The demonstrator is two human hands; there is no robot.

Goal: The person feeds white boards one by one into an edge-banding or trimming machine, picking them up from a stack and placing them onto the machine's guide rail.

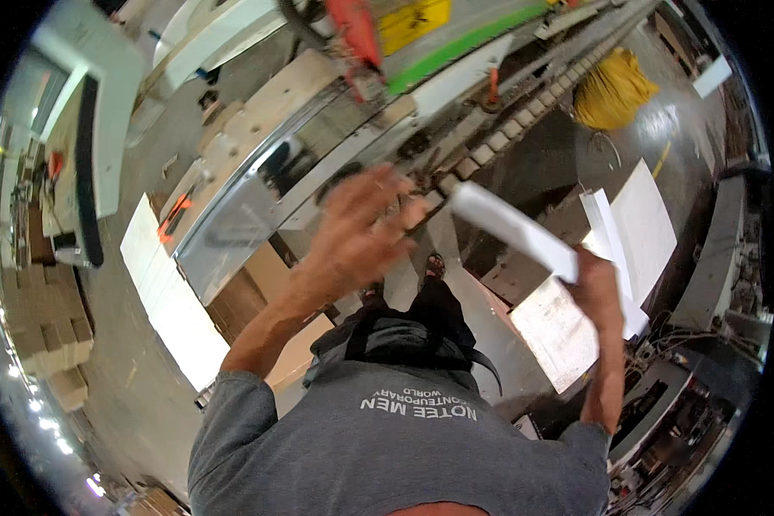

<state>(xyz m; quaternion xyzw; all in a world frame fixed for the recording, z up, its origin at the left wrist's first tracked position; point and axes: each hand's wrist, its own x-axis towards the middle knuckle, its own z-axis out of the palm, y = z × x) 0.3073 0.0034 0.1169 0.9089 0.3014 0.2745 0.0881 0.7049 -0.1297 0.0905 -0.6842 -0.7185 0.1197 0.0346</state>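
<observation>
My right hand (595, 288) is closed around one end of a narrow white strip of board (516, 228). The strip slants up and left, its far end close to the row of pale blocks (511, 129) along the machine. My left hand (361, 224) is raised in front of the machine's edge, blurred by motion. Its fingers look loosely apart, and nothing shows in them. Beyond that hand lies the machine bed (271, 107), with a clear guard (240, 206) along its near side. White panels (559, 331) and more white strips (600, 219) lie below and beside my right hand.
An orange-handled tool (176, 215) rests on the machine bed's left end. A white panel (167, 297) stands out at the left over brown cartons. Cardboard boxes (47, 322) are stacked far left. A yellow sack (615, 90) is at the upper right. Cables (692, 331) hang at right.
</observation>
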